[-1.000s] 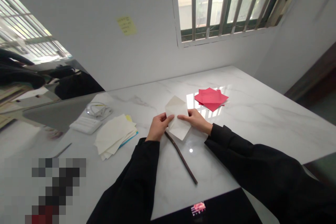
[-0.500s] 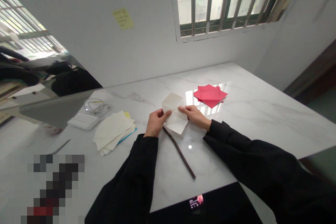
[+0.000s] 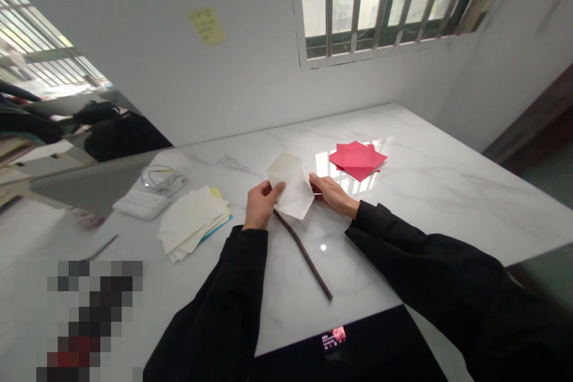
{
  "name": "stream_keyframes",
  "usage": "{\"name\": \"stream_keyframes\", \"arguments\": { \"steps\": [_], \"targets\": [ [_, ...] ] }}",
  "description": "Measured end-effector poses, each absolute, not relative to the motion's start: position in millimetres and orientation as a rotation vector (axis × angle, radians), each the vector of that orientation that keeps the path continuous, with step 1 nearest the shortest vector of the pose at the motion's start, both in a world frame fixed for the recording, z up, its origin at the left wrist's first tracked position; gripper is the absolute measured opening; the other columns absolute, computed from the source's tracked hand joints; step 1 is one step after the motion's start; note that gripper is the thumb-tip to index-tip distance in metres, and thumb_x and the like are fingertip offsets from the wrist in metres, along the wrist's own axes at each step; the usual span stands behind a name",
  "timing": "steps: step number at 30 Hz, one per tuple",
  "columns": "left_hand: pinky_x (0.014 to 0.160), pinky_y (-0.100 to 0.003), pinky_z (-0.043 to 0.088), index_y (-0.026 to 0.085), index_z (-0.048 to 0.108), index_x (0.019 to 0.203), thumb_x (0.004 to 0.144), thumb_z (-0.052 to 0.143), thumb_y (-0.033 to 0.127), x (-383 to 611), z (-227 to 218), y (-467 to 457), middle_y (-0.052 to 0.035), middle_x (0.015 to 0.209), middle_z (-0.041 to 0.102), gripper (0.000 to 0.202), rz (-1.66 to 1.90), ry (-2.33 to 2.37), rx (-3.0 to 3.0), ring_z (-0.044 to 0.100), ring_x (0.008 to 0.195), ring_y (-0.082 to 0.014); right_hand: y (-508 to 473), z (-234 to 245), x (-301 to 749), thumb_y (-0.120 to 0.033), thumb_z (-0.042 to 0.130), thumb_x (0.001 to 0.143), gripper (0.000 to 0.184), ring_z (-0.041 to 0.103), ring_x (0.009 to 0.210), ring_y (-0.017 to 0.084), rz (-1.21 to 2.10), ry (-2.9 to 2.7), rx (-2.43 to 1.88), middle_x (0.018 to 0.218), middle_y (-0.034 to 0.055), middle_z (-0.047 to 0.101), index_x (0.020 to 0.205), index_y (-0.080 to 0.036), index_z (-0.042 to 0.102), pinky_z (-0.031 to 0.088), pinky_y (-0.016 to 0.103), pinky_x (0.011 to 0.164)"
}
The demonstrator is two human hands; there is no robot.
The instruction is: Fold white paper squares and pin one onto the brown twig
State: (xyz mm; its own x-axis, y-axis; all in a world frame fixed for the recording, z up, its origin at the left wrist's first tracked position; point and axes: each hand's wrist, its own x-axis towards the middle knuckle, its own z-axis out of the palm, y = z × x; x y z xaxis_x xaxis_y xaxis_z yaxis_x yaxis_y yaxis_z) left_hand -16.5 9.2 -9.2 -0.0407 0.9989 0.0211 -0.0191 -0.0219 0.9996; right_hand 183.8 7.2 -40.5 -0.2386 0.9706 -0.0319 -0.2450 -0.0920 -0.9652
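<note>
Both my hands hold a cream sheet of paper (image 3: 292, 187) just above the white marble table (image 3: 421, 203). My left hand (image 3: 259, 205) pinches its left edge, thumb on top. My right hand (image 3: 330, 193) grips the right edge with fingers curled behind the sheet. The paper is partly folded and tilted up toward me. A thin dark stick (image 3: 304, 254) lies on the table right below the paper, running toward me.
A stack of cream sheets (image 3: 192, 224) with coloured ones beneath lies at the left. Red paper squares (image 3: 357, 159) lie beyond my right hand. A white device (image 3: 135, 204) and coiled cable (image 3: 162, 178) sit far left. A dark phone (image 3: 358, 349) lies at the near edge.
The paper has been lifted and tipped up more on its left side. Both hands moved slightly away from me and to the left with it.
</note>
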Motion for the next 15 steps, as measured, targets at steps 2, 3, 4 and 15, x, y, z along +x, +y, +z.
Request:
{"name": "stream_keyframes", "arguments": {
  "steps": [2, 3, 4, 15],
  "targets": [
    [0.072, -0.032, 0.054, 0.01, 0.078, 0.102, 0.058, 0.093, 0.055, -16.5, -9.9, 9.2, -0.0127, 0.097, 0.08, 0.065, 1.254, 1.215, 1.192, 0.071, 0.078, -0.0231, 8.3, -43.7, 183.7, -0.08, 0.064, 0.08, 0.065, 0.066, 0.077, 0.019, 1.502, -1.193, -0.954, 0.078, 0.0063, 0.07, 0.08, -0.015, 0.071, 0.051, 0.029, 0.071],
    [0.072, -0.032, 0.054, 0.01, 0.078, 0.102, 0.058, 0.093, 0.055, -16.4, -10.2, 9.3, -0.0125, 0.096, 0.08, 0.065, 1.244, 1.214, 1.198, 0.071, 0.078, -0.023, 8.8, -45.4, 183.8, -0.079, 0.064, 0.081, 0.064, 0.066, 0.078, 0.021, 1.482, -1.215, -0.966, 0.076, 0.0062, 0.07, 0.08, -0.015, 0.072, 0.051, 0.029, 0.07],
    [0.072, -0.032, 0.053, 0.01, 0.078, 0.102, 0.059, 0.093, 0.055, -16.2, -10.5, 9.3, -0.0124, 0.096, 0.08, 0.064, 1.237, 1.213, 1.205, 0.07, 0.077, -0.0229, 9.4, -46.9, 183.9, -0.078, 0.064, 0.081, 0.064, 0.066, 0.079, 0.022, 1.462, -1.235, -0.978, 0.073, 0.0061, 0.069, 0.081, -0.015, 0.072, 0.05, 0.03, 0.069],
    [0.078, -0.034, 0.056, 0.011, 0.078, 0.103, 0.062, 0.093, 0.05, -15.6, -10.9, 9.2, -0.0116, 0.097, 0.08, 0.059, 1.208, 1.164, 1.192, 0.072, 0.083, -0.0242, 10.3, -50.0, 185.3, -0.075, 0.06, 0.085, 0.062, 0.041, 0.055, 0.011, 1.286, -1.373, -1.054, 0.058, -0.0006, 0.051, 0.068, -0.015, 0.066, 0.028, 0.026, 0.052]
  ]
}}
